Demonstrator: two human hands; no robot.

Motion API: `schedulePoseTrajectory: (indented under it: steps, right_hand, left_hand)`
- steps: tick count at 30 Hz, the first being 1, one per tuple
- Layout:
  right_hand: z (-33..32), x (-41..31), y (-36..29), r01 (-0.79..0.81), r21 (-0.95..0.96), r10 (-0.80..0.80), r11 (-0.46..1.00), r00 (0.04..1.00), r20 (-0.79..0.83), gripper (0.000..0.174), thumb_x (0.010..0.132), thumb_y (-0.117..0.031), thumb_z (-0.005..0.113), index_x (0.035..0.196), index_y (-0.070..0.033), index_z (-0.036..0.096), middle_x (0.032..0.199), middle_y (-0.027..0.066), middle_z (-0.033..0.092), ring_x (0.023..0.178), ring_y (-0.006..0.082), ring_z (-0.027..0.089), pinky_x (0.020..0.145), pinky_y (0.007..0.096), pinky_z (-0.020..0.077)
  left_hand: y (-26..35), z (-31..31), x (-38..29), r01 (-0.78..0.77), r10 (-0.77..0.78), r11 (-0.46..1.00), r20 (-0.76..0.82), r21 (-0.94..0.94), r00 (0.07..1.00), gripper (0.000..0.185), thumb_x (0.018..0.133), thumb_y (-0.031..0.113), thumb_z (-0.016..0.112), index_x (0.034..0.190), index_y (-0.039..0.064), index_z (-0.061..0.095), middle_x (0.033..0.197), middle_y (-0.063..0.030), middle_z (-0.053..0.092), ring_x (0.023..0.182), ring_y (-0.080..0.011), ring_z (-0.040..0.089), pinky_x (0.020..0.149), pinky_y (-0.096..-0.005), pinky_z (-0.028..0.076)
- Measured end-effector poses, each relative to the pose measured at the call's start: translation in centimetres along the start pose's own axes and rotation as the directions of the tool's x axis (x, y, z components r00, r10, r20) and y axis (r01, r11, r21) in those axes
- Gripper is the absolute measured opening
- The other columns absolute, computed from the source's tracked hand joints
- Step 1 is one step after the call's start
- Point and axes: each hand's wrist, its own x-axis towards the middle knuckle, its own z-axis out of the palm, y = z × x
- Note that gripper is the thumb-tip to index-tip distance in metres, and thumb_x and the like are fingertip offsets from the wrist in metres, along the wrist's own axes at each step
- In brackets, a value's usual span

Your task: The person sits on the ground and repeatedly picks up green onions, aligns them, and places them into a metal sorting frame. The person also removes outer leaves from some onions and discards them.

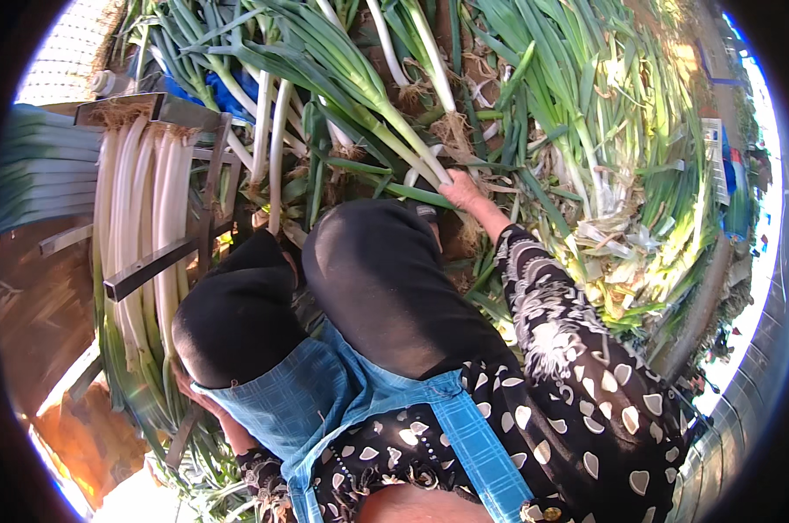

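My right hand grips the lower white ends of a pair of long green onions, whose leaves stretch away toward the upper left. At lower left, my left hand is by the green leaves of a row of onions lying in a metal rack. My knee and blue apron partly cover this hand, so its fingers do not show clearly. The rooted ends of the row meet a metal end plate at the rack's far end.
Loose rooted onions and leaves lie on the ground ahead. A large heap of onions and peeled leaves fills the right side. Stacked onions are left of the rack. Blue plastic shows under some stalks.
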Motion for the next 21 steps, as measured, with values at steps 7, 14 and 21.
schedulePoseTrajectory:
  steps: [7, 14, 21]
  right_hand:
    - [-4.0, 1.9, -3.5, 0.140, -0.165, -0.069, 0.976, 0.924, 0.377, 0.061, 0.063, -0.046, 0.078, 0.104, -0.001, 0.069, 0.103, 0.0208, 0.069, 0.094, 0.0349, 0.066, 0.085, 0.0403, 0.0513]
    - [-10.7, -6.9, -7.4, -0.254, 0.458, -0.050, 0.852, 0.832, 0.553, 0.036, 0.084, -0.012, 0.069, 0.114, 0.003, 0.060, 0.093, 0.0147, 0.071, 0.077, 0.0201, 0.069, 0.071, 0.0328, 0.0567]
    - [-15.9, -15.0, -13.1, -0.079, 0.643, -0.264, 0.762, 0.869, 0.419, 0.029, 0.088, -0.011, 0.061, 0.111, 0.007, 0.061, 0.096, 0.0156, 0.071, 0.082, 0.0194, 0.069, 0.076, 0.0304, 0.0555]
  left_hand:
    - [6.3, -6.9, 1.4, 0.084, -0.073, 0.993, 0.129, -0.082, 0.989, 0.027, 0.082, 0.011, 0.071, 0.107, 0.001, 0.066, 0.105, -0.0158, 0.067, 0.103, -0.0333, 0.061, 0.092, -0.0438, 0.047]
    - [23.3, -16.5, 12.3, -0.219, 0.092, 0.917, -0.359, -0.332, 0.929, 0.021, 0.091, -0.004, 0.060, 0.109, 0.001, 0.069, 0.102, -0.0133, 0.070, 0.090, -0.0241, 0.066, 0.086, -0.0346, 0.051]
    - [45.9, -7.4, 14.8, 0.746, 0.287, -0.070, 0.703, -0.663, 0.651, 0.076, 0.090, 0.034, 0.068, 0.148, 0.003, 0.030, 0.130, -0.0203, 0.052, 0.108, -0.0293, 0.056, 0.076, -0.0517, 0.048]
